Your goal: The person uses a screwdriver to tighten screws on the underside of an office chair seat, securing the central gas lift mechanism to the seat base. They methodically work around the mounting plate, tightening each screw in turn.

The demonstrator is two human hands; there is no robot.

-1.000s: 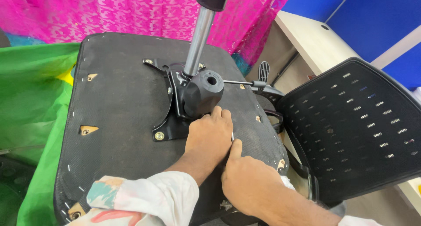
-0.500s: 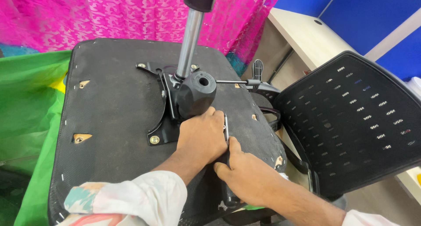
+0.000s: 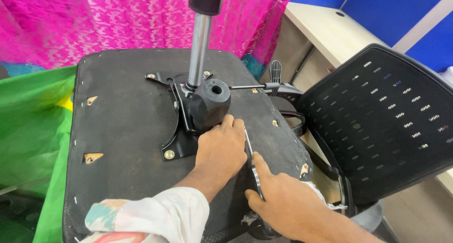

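- Here, I look down on an office chair turned upside down, the black underside of its seat (image 3: 127,144) facing up, and both of my hands are on it.
- My left hand (image 3: 222,146) lies fingers-down against the base of the black tilt mechanism (image 3: 207,104), the fingers curled close beside its rounded housing; I cannot tell whether they pinch anything underneath.
- My right hand (image 3: 283,200) is closed around a slim metal tool (image 3: 251,160), a flat bar or wrench by the look of it, whose shaft runs up between the two hands towards the mechanism; its tip is hidden behind the left hand.
- The mechanism sits near the middle of the seat on a black mounting plate (image 3: 177,144) held by bolts, with the chrome gas-lift column (image 3: 199,49) rising straight up out of it and a thin lever rod (image 3: 250,87) sticking out to the right.
- I judge the mechanism heavy, rigid steel, likely greasy near the column; the housing or plate edges are the firm places to hold, not the thin lever.
- The tool looks stiff and smooth, so it could slip off a bolt under load.
- The mesh backrest (image 3: 382,125) hangs to the right, green cloth (image 3: 33,129) lies to the left, pink fabric (image 3: 118,16) behind.
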